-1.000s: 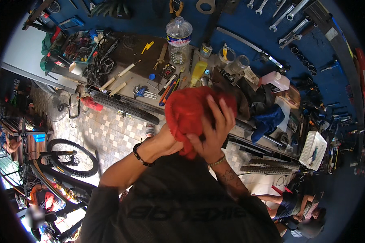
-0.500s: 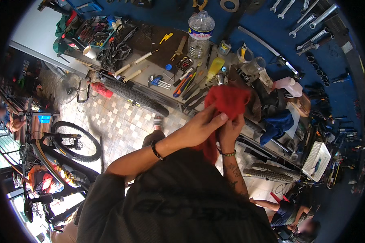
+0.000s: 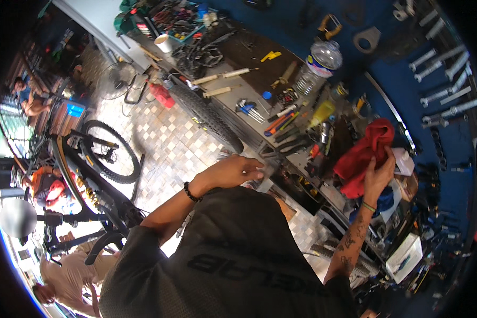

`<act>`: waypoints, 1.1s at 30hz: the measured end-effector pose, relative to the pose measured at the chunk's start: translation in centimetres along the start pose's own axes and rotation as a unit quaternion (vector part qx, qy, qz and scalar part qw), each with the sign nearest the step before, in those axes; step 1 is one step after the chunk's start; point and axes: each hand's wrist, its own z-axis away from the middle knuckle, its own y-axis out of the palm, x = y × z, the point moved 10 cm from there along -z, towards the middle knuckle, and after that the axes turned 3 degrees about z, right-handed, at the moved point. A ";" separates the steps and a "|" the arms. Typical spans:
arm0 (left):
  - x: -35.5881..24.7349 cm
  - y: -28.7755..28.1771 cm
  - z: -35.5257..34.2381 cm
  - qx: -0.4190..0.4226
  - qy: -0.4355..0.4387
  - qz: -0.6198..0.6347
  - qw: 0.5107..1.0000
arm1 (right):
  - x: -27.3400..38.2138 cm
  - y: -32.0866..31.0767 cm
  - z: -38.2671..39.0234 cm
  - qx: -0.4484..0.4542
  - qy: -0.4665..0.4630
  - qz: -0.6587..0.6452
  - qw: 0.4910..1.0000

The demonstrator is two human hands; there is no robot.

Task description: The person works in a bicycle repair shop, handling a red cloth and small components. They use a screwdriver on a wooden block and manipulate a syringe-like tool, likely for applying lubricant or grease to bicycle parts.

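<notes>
My right hand (image 3: 379, 170) grips a crumpled red rag (image 3: 363, 156) over the right part of the cluttered workbench. Its fingers curl against the rag's near side, and a blue cloth lies partly hidden beneath. In front of my body, short of the bench edge, my left hand (image 3: 230, 172) holds nothing; its fingers are loosely bent and a little apart. Past it lie pens and markers (image 3: 278, 124), a hex key set (image 3: 250, 109) and a yellow bottle (image 3: 321, 114). A large clear plastic bottle (image 3: 319, 63) stands farther back.
Wrenches (image 3: 445, 79) hang on the blue wall at right. A tyre (image 3: 206, 116) rests along the bench's front edge. To the left are a bicycle (image 3: 85, 180), a fan (image 3: 114, 80) and a red cloth (image 3: 161, 95). A person (image 3: 71, 278) is at lower left. A white tray (image 3: 405, 258) sits at right.
My left hand has let go of the red rag and drawn apart from it. My right hand has carried the rag to the right over the bench. The view has shifted and tilted.
</notes>
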 end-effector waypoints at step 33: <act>29.9 -41.5 29.2 -0.431 -0.116 0.089 0.891 | 75.2 36.5 4.2 0.580 -0.274 -0.298 0.706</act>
